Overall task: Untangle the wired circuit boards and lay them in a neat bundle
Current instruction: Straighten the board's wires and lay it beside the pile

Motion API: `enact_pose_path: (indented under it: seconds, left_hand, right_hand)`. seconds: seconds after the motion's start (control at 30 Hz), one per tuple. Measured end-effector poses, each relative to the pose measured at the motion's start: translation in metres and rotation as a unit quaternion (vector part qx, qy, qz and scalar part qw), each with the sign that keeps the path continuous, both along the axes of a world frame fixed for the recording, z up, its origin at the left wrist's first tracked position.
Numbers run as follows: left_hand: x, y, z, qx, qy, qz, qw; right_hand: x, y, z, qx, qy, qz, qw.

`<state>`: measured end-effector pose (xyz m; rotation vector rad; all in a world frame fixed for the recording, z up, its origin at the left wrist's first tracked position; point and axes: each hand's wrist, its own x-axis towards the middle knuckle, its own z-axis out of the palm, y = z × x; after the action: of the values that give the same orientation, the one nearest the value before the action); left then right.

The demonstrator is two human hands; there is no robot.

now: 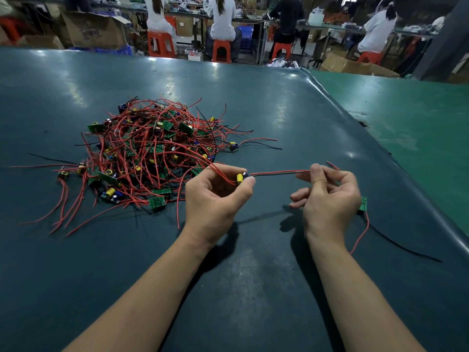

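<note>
We are holding one small circuit board (pixel 241 177) in our left hand (pixel 215 196), its fingers (pixel 247 184) curling around it so that only a yellow capacitor is peeking out. Its paired red and black wires (pixel 279 172) are running right to our right hand (pixel 330 196), where thumb and forefinger are pinching them. The tangled pile of boards (pixel 149 153) is lying just left of the left hand, farther back, and red wires from it are trailing into that palm. Another green board (pixel 363 204) is showing at the right hand's far edge, mostly hidden behind it, so we cannot tell whether the hand is touching it; its red and black leads (pixel 365 229) are trailing near and right. The dark teal bench (pixel 253 275) is glossy, meeting a lighter green surface (pixel 406 110) on the right. Beyond, people in white are sitting on orange stools (pixel 161 44) among cardboard boxes (pixel 94 30).
</note>
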<state>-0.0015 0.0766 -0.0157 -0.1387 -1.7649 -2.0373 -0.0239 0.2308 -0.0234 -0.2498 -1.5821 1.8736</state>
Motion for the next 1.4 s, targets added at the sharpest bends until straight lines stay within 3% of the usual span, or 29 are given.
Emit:
enact_pose_path:
  seconds: [0.13,0.2,0.27,0.33,0.4,0.53,0.67,0.77,0.87,0.93,0.97,1.13,1.4]
  left_hand:
    - [-0.002,-0.002,0.002,0.029,0.022,0.027,0.999]
    - [-0.002,-0.003,0.004,0.014,0.052,0.058,0.997]
    - [-0.002,-0.005,0.004,-0.035,0.103,0.104,0.989]
    - [-0.004,-0.011,0.002,-0.107,0.161,0.163,0.968]
    - [-0.007,-0.015,-0.001,-0.172,0.214,0.213,0.938]
    - [-0.006,-0.011,-0.003,-0.188,0.274,0.138,0.933]
    - [-0.002,-0.011,-0.006,-0.322,0.276,0.128,0.897]
    - [-0.004,-0.011,-0.004,-0.401,0.265,0.116,0.869]
    - [-0.008,-0.012,-0.006,-0.462,0.236,0.088,0.85]
    - [-0.011,-0.014,-0.01,-0.486,0.202,0.059,0.848]
    - [-0.012,-0.014,-0.012,-0.493,0.19,0.048,0.847]
    - [-0.014,-0.015,-0.013,-0.493,0.154,0.054,0.855]
    - [-0.01,-0.007,-0.013,-0.504,0.141,0.044,0.851]
  right_hand:
    - [-0.003,0.0,-0.001,-0.004,-0.044,0.053,0.998]
    - [-0.002,-0.005,-0.006,0.104,-0.085,0.066,0.989]
    - [0.001,-0.009,-0.01,0.276,-0.103,0.053,0.954]
    - [0.004,-0.011,-0.011,0.366,-0.098,0.007,0.925]
    - [0.008,-0.014,-0.008,0.35,-0.046,-0.017,0.936]
    - [0.022,-0.031,-0.006,0.352,0.129,0.059,0.925]
    - [0.025,-0.031,-0.005,0.347,0.197,0.114,0.91]
    - [0.023,-0.031,-0.005,0.299,0.187,0.098,0.931]
    - [0.022,-0.036,-0.001,0.095,0.072,0.17,0.978]
    - [0.02,-0.035,0.0,-0.073,-0.025,0.278,0.958]
    - [0.019,-0.035,0.001,-0.106,-0.058,0.314,0.942]
    - [0.013,-0.033,0.002,-0.056,-0.072,0.249,0.964]
    - [0.004,-0.023,0.003,-0.144,-0.06,0.13,0.979]
